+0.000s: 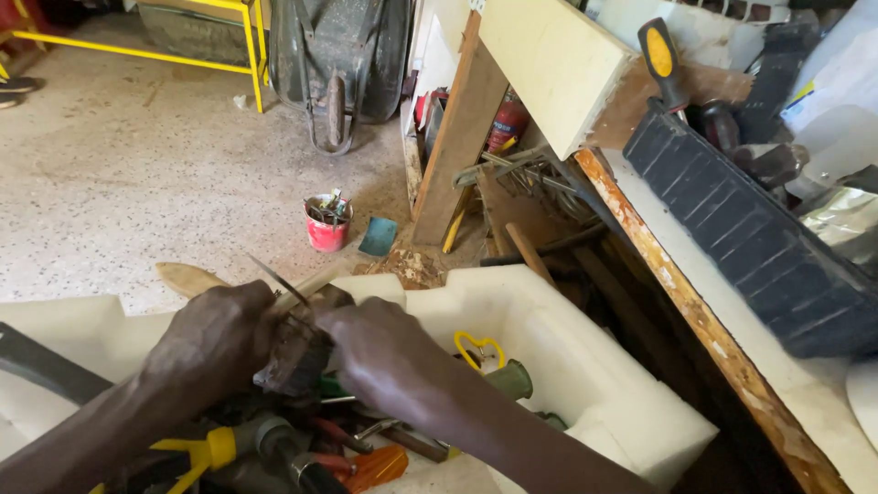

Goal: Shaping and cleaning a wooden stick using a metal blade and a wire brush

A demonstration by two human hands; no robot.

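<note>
From my remote view, the left hand [215, 337] is closed around a dark, worn, lumpy object [294, 352], which sits above the middle of the white foam tray [585, 366]. A thin metal blade [277, 278] sticks up and to the left from the top of the object; I cannot tell what it is attached to. The right hand [384, 352] is curled, its fingers pinching the object's upper end. I judge the work to be under way, with the object lifted clear of the clutter and nothing yet set aside. Beneath lie yellow-handled pliers [197, 453], an orange handle [380, 467] and a green cylinder [510, 380]. A red tin [326, 224] stands on the floor beyond the tray's far edge.
</note>
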